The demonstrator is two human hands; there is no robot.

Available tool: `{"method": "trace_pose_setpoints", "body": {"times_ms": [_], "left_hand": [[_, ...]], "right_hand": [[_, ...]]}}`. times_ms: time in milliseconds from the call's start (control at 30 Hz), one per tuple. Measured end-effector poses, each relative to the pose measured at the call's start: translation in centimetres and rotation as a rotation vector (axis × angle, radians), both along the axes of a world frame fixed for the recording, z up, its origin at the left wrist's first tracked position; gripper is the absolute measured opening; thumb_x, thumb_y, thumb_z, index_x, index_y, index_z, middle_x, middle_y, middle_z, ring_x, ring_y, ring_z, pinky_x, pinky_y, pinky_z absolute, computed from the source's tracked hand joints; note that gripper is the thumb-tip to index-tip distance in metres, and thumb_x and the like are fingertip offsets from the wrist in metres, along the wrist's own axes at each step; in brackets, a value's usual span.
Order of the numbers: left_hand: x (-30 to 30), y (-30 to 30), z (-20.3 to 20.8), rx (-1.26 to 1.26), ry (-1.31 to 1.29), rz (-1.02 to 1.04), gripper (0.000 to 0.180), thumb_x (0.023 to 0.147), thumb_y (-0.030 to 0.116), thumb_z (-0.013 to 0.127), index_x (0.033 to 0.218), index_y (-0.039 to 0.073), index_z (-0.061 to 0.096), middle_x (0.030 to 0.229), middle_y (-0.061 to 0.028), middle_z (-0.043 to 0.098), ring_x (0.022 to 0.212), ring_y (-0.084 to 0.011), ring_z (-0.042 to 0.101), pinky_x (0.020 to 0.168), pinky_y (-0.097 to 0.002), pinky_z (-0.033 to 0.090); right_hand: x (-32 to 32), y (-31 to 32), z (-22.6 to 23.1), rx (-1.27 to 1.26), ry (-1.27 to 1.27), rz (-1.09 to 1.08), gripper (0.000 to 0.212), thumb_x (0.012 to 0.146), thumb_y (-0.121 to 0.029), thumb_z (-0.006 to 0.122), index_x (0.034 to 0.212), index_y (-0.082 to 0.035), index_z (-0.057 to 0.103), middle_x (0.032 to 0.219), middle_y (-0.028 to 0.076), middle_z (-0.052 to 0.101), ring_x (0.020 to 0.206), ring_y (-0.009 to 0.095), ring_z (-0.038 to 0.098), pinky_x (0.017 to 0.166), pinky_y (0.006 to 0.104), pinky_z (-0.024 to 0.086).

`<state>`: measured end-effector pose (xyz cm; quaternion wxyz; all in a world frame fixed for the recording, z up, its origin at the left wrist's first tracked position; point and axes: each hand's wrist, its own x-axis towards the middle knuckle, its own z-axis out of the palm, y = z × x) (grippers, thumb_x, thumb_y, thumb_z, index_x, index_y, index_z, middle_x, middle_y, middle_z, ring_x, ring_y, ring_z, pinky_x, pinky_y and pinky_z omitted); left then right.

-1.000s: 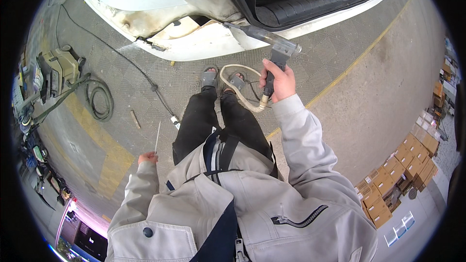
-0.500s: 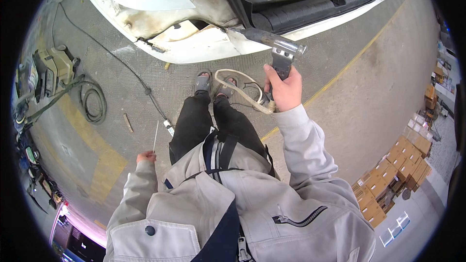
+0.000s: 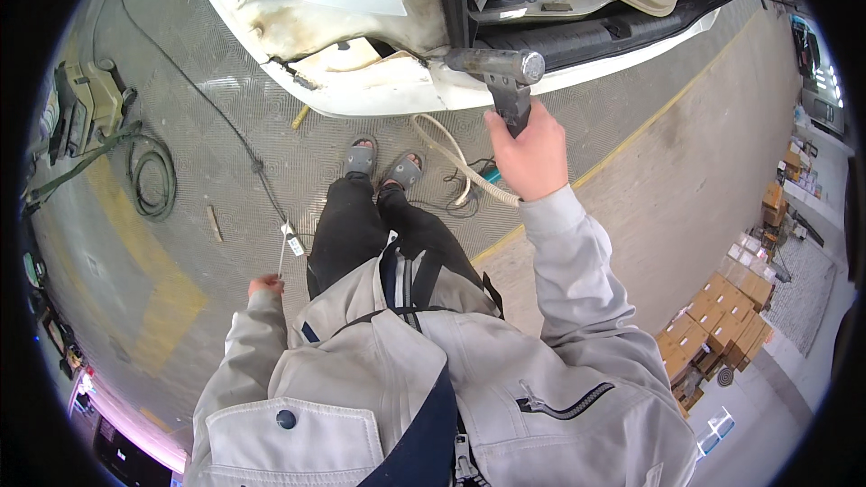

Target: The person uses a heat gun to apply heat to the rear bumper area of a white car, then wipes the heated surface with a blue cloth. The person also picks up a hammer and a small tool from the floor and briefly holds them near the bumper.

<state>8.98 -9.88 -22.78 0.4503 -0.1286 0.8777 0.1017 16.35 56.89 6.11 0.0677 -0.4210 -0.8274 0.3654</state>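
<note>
My right hand [image 3: 534, 153] grips the black handle of a pistol-shaped hot-air gun [image 3: 498, 63], whose round metal end faces right. Its barrel points left, at the edge of a white car's damaged lower body panel [image 3: 370, 90]; whether the tip touches is unclear. A pale hose [image 3: 478, 180] runs from below my right hand toward the floor. Down at the left, my left hand [image 3: 265, 285] pinches a thin white rod [image 3: 282, 252], which stands upward from the fingers. The rod is well apart from the car and the gun.
A black cable [image 3: 194, 81] crosses the floor to a white power strip [image 3: 293, 242]. Beige car parts [image 3: 90, 104] and a coiled hose [image 3: 155, 185] lie at the left. The car's open doorway has a black sill [image 3: 586, 45]. Cardboard boxes [image 3: 722, 316] are stacked at the right.
The view has shifted, with the car lower and farther right. The gun has turned so its metal end shows more. Both hands keep their hold.
</note>
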Motion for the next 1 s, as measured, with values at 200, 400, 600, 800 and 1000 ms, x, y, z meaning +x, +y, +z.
{"method": "trace_pose_setpoints", "body": {"times_ms": [200,400,600,800,1000], "left_hand": [[0.9,-0.6,-0.4,0.042,-0.008,0.069,0.033,0.084,0.016,0.084,0.115,0.006,0.081,0.088,-0.0095,0.081,0.079,-0.0184,0.077,0.079,-0.0330,0.061],[1.0,-0.1,0.7,-0.015,-0.022,0.085,0.034,0.085,0.011,0.083,0.118,0.004,0.080,0.091,-0.0108,0.080,0.078,-0.0188,0.076,0.079,-0.0334,0.062],[1.2,0.9,1.7,-0.019,0.001,0.169,0.033,0.084,0.006,0.084,0.117,0.003,0.080,0.089,-0.0108,0.080,0.076,-0.0183,0.076,0.077,-0.0323,0.062],[1.2,0.6,1.4,-0.005,0.002,0.185,0.034,0.084,0.006,0.084,0.117,0.002,0.079,0.088,-0.0108,0.079,0.075,-0.0177,0.075,0.076,-0.0322,0.062],[1.2,0.2,1.0,-0.030,-0.013,0.181,0.034,0.084,0.009,0.085,0.117,0.004,0.080,0.088,-0.0100,0.080,0.078,-0.0177,0.076,0.079,-0.0320,0.062]], "right_hand": [[-0.4,-0.1,-0.5,0.040,0.010,0.015,0.033,0.090,-0.023,0.075,0.105,0.006,0.068,0.091,0.028,0.074,0.091,0.049,0.071,0.081,0.0519,0.056],[-0.8,0.1,-1.1,0.053,-0.030,0.043,0.035,0.090,-0.025,0.074,0.106,0.006,0.068,0.093,0.028,0.075,0.093,0.049,0.071,0.082,0.0523,0.056],[-1.3,0.1,-1.5,0.080,-0.054,0.068,0.039,0.090,-0.027,0.074,0.110,0.007,0.069,0.096,0.028,0.075,0.095,0.048,0.072,0.085,0.0528,0.057],[-1.6,0.2,-1.2,0.053,-0.089,0.072,0.040,0.090,-0.027,0.074,0.111,0.006,0.069,0.096,0.028,0.075,0.094,0.048,0.072,0.085,0.0528,0.057],[-1.7,0.2,-1.1,0.091,-0.123,0.084,0.040,0.090,-0.027,0.073,0.112,0.006,0.069,0.095,0.029,0.075,0.092,0.048,0.073,0.085,0.0537,0.058]]}}
